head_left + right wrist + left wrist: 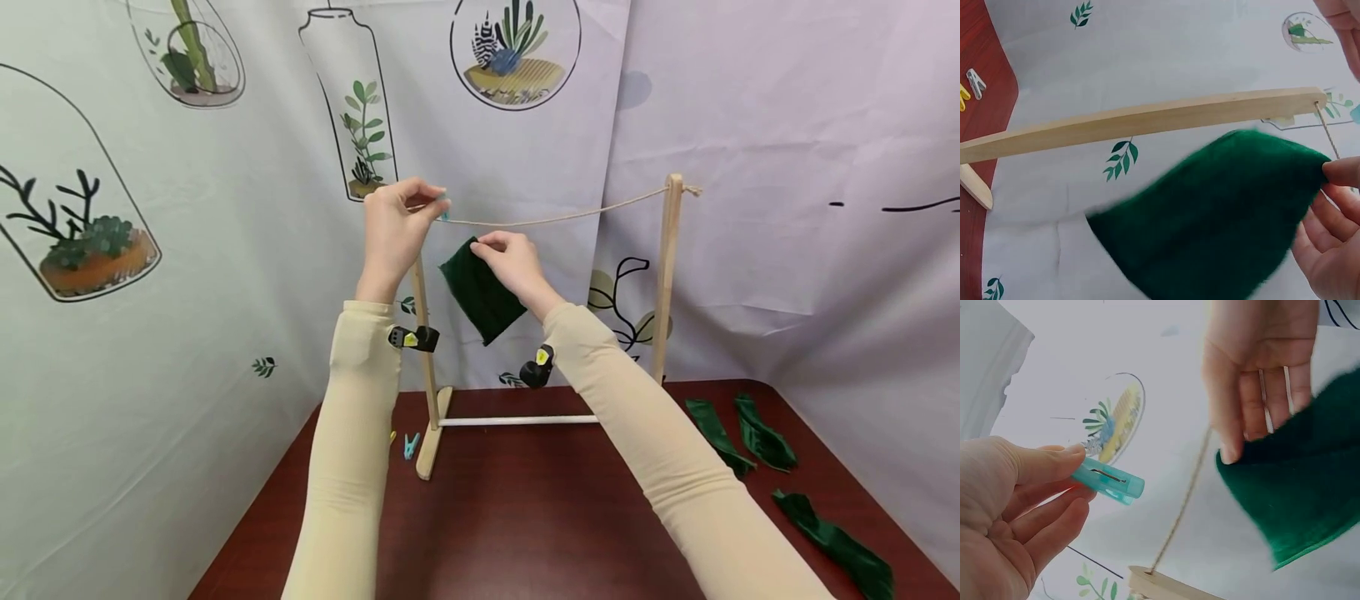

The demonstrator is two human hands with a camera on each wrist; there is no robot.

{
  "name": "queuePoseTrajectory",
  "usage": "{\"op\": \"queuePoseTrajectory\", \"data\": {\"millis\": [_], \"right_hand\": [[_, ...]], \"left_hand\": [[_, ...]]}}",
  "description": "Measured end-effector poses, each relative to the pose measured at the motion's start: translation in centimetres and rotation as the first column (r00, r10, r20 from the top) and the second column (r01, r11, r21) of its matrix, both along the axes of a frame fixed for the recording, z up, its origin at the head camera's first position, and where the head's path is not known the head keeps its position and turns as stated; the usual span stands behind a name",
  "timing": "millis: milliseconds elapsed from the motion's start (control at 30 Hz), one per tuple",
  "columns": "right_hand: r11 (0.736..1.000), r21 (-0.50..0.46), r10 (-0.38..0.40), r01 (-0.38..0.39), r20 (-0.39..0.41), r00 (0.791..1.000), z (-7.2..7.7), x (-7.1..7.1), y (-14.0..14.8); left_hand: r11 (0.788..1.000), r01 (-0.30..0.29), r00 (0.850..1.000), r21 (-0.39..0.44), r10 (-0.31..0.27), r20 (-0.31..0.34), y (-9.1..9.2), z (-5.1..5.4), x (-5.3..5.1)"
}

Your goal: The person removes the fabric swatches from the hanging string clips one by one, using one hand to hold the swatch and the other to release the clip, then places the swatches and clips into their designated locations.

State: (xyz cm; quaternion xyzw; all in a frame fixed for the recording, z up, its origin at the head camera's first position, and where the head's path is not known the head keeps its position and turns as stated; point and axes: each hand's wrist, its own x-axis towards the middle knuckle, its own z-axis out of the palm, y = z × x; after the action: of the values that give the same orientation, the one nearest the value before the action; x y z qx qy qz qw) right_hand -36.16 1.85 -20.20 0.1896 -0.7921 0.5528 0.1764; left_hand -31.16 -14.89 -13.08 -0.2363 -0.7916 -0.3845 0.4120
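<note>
Between thumb and fingers, my left hand [401, 229] pinches a turquoise clothespin [1110, 479], held close to the left end of the string [555, 218]. My right hand [517, 265] pinches one corner of a dark green cloth [483, 292], and the rest of it hangs down below the string. In the right wrist view the cloth [1210, 219] droops from the thumb and fingertips, apart from the wooden post [1147, 119]. The two hands are a short way apart, the left one higher.
The string runs between two wooden posts; the right post [667, 283] stands beyond my right forearm. A white bar [517, 421] joins them low down. A blue clothespin [411, 446] lies by the left foot. Several green cloths, one being a folded strip [836, 542], lie at the table's right.
</note>
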Motion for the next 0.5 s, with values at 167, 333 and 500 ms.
{"op": "queuePoseTrajectory", "data": {"millis": [167,333,500], "right_hand": [[1.0,0.006,-0.022,0.022,-0.006,1.0,0.0,0.4,0.3],[0.999,0.02,-0.042,0.043,-0.042,0.998,-0.3,0.7,0.5],[0.999,0.009,-0.046,0.048,-0.137,0.989,-0.6,0.6,1.1]], "left_hand": [[1.0,0.012,1.0,0.004,-0.012,-0.011,0.0,0.4,0.7],[1.0,0.022,1.0,-0.011,-0.022,0.012,-0.2,0.3,1.4],[0.999,0.053,0.998,0.003,-0.053,0.032,-0.5,0.3,2.0]]}}
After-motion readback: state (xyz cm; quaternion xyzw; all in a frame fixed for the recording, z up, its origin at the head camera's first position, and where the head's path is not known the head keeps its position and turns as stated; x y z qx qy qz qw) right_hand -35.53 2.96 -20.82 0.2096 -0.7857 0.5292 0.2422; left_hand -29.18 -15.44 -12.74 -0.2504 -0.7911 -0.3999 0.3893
